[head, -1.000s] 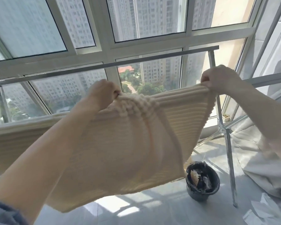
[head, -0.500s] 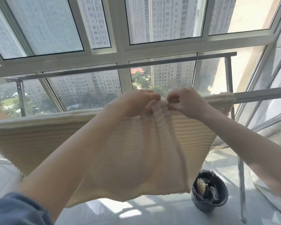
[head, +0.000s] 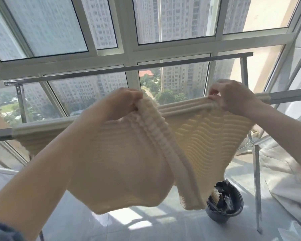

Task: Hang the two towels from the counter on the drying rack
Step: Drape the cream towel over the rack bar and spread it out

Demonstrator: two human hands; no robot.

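Note:
A cream ribbed towel hangs over the near bar of a metal drying rack, draped from far left to right. My left hand pinches a bunched fold of the towel at the bar's middle. My right hand grips the towel's top edge further right on the same bar. Between the hands the cloth lies stretched along the bar, and a thick gathered ridge runs down from my left hand. Whether this is one towel or two overlapping, I cannot tell.
The rack's far bar runs bare in front of the big window. A dark bucket with scraps stands on the tiled floor at lower right, beside the rack's leg. White sheeting lies at the right.
My hands came together at the bar's middle half a second ago. Now my right hand has slid back to the right along the bar, spreading the towel's top edge.

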